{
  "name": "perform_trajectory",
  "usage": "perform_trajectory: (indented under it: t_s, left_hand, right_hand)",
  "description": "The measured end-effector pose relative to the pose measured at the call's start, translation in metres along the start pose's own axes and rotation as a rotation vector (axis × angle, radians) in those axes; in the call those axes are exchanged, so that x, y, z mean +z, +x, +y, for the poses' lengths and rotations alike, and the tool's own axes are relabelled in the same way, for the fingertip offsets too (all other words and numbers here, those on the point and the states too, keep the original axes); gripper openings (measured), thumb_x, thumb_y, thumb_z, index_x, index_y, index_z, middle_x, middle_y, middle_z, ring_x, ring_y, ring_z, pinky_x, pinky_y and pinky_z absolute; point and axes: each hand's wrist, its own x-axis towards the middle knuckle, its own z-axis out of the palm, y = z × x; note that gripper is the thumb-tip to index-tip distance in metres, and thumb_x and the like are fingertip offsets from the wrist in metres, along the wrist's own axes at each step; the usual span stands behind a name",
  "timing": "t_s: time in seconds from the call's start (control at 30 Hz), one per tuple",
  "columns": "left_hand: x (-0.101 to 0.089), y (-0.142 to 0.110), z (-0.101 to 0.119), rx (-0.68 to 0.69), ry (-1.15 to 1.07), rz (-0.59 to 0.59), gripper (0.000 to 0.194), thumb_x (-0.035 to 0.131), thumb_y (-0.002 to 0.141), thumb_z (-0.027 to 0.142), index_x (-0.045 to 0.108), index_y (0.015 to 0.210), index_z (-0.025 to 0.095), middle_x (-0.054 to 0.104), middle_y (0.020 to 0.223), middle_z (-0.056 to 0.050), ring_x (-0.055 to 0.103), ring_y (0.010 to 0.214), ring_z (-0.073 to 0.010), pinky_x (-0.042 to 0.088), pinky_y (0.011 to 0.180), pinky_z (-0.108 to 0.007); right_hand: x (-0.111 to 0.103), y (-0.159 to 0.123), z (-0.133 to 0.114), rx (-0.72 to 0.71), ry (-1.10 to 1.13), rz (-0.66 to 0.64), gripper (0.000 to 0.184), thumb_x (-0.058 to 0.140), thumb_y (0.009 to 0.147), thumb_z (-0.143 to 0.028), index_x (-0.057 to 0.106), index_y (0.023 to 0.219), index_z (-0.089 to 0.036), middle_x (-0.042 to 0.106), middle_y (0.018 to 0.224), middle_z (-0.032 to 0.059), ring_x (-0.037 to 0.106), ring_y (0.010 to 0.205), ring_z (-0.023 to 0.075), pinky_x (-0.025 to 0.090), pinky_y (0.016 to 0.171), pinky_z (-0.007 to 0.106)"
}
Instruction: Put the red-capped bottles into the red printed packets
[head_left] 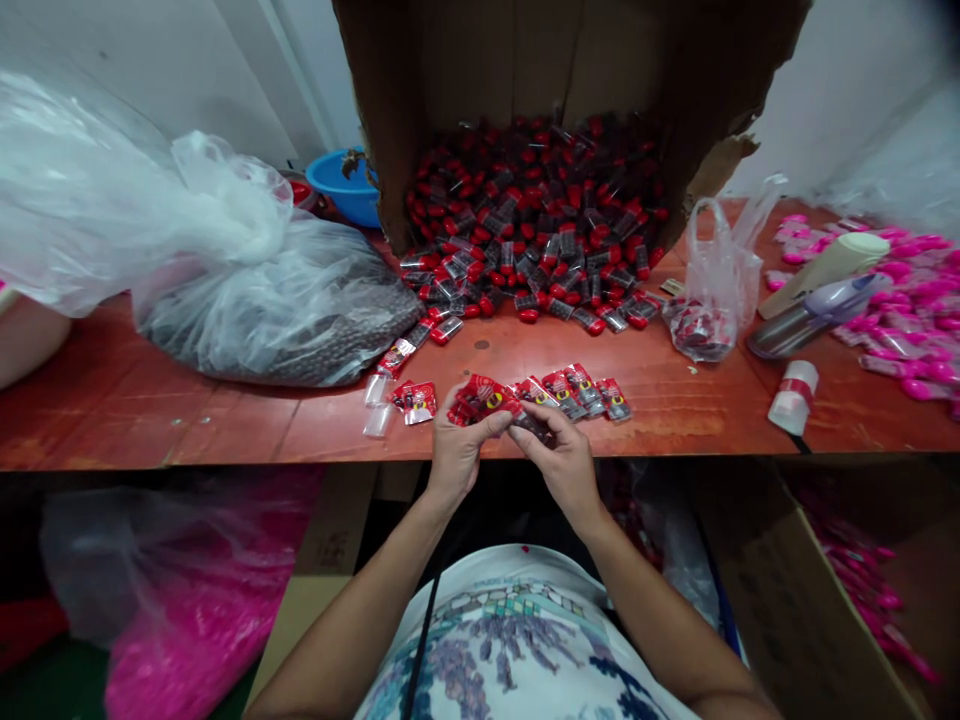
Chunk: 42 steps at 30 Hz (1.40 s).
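Over the table's front edge, my left hand (459,452) is closed on several red printed plastic sleeves (480,396) with yellow spots. My right hand (564,462) meets it from the other side, its fingers pinched around a small dark container (534,424) that touches the sleeves and is mostly hidden. Just beyond my hands lies a row of containers in red printed sleeves (564,392). Left of my hands are more red sleeves (418,402) and two clear empty tubes (377,420).
A large cardboard box (367,120) lies open toward me, spilling red-capped clear containers (540,250). At left sits a plastic bag of dark beads (285,310); a blue basin (346,190) is behind it. A small bag (705,310), bottles (817,310) and pink pieces (907,300) occupy the right.
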Motion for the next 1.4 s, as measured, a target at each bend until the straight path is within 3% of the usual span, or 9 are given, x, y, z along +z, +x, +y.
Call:
perform_trajectory:
  t_s: [0.27, 0.47, 0.67, 0.83, 0.9, 1.07, 1.13, 1.27, 1.4]
  left_hand:
    - [-0.004, 0.001, 0.001, -0.143, 0.025, -0.014, 0.034, 0.082, 0.058, 0.018, 0.064, 0.086, 0.015, 0.066, 0.072, 0.001, 0.057, 0.057, -0.0090, 0.045, 0.053, -0.019]
    - [-0.013, 0.004, 0.005, -0.181, 0.098, -0.148, 0.031, 0.082, 0.057, 0.014, 0.065, 0.084, 0.014, 0.068, 0.074, 0.000, 0.061, 0.064, -0.0118, 0.049, 0.064, -0.023]
    - [-0.012, 0.002, 0.002, -0.176, 0.130, -0.097, 0.026, 0.081, 0.058, 0.018, 0.066, 0.078, 0.013, 0.068, 0.073, -0.002, 0.062, 0.066, -0.0135, 0.049, 0.066, -0.025]
    - [-0.013, 0.002, 0.003, -0.284, 0.154, -0.167, 0.027, 0.082, 0.058, 0.018, 0.066, 0.080, 0.013, 0.070, 0.075, -0.002, 0.063, 0.066, -0.0145, 0.050, 0.065, -0.026]
    - [-0.012, 0.002, 0.003, -0.282, 0.139, -0.157, 0.026, 0.082, 0.057, 0.018, 0.066, 0.077, 0.013, 0.069, 0.072, -0.001, 0.062, 0.063, -0.0130, 0.050, 0.063, -0.024]
    - [-0.004, -0.005, -0.002, -0.158, 0.150, -0.021, 0.027, 0.082, 0.057, 0.021, 0.064, 0.077, 0.014, 0.066, 0.068, 0.001, 0.058, 0.055, -0.0097, 0.046, 0.053, -0.021]
    - [-0.003, -0.006, -0.002, -0.119, 0.190, 0.001, 0.029, 0.082, 0.057, 0.022, 0.064, 0.079, 0.014, 0.066, 0.069, 0.000, 0.057, 0.055, -0.0094, 0.045, 0.051, -0.020]
    - [-0.004, -0.005, 0.003, -0.160, 0.186, -0.072, 0.031, 0.082, 0.057, 0.022, 0.065, 0.081, 0.014, 0.067, 0.074, -0.001, 0.060, 0.061, -0.0117, 0.046, 0.053, -0.021]
    - [-0.006, -0.005, 0.006, -0.231, 0.151, -0.135, 0.032, 0.082, 0.057, 0.021, 0.064, 0.083, 0.015, 0.067, 0.075, -0.001, 0.058, 0.060, -0.0111, 0.046, 0.052, -0.021]
  right_hand:
    - [-0.003, 0.001, 0.001, -0.104, -0.097, -0.017, 0.031, 0.064, 0.083, -0.026, 0.066, 0.114, -0.026, 0.064, 0.101, 0.0037, 0.061, 0.093, 0.0173, 0.050, 0.074, 0.026]
    - [-0.003, 0.001, 0.006, 0.201, 0.204, -0.037, 0.026, 0.071, 0.076, -0.034, 0.067, 0.098, -0.021, 0.070, 0.087, 0.0011, 0.064, 0.075, 0.0164, 0.051, 0.068, 0.028]
    - [-0.006, 0.000, 0.004, 0.086, 0.037, 0.042, 0.023, 0.073, 0.073, -0.033, 0.070, 0.093, -0.023, 0.068, 0.088, 0.0015, 0.062, 0.082, 0.0172, 0.050, 0.072, 0.028]
    - [-0.004, 0.001, 0.008, 0.323, 0.320, -0.055, 0.027, 0.072, 0.073, -0.037, 0.065, 0.094, -0.021, 0.069, 0.084, 0.0004, 0.063, 0.071, 0.0164, 0.050, 0.054, 0.025]
    - [-0.002, -0.002, 0.011, 0.262, 0.278, 0.009, 0.025, 0.072, 0.073, -0.036, 0.065, 0.092, -0.022, 0.068, 0.084, 0.0004, 0.063, 0.073, 0.0168, 0.052, 0.057, 0.026]
    - [0.003, -0.010, 0.012, -0.068, -0.042, 0.185, 0.018, 0.070, 0.076, -0.032, 0.068, 0.093, -0.024, 0.068, 0.092, 0.0035, 0.062, 0.089, 0.0186, 0.052, 0.076, 0.032]
    - [0.003, -0.009, 0.010, 0.008, 0.040, 0.166, 0.019, 0.069, 0.077, -0.034, 0.067, 0.093, -0.023, 0.068, 0.088, 0.0027, 0.063, 0.084, 0.0179, 0.053, 0.071, 0.031]
    - [0.000, -0.002, 0.008, 0.318, 0.348, 0.042, 0.028, 0.073, 0.071, -0.040, 0.065, 0.089, -0.020, 0.068, 0.079, -0.0001, 0.063, 0.069, 0.0161, 0.051, 0.052, 0.025]
    - [-0.001, 0.000, 0.010, 0.349, 0.400, 0.046, 0.030, 0.075, 0.068, -0.039, 0.066, 0.089, -0.019, 0.068, 0.078, 0.0000, 0.063, 0.069, 0.0154, 0.050, 0.050, 0.022]
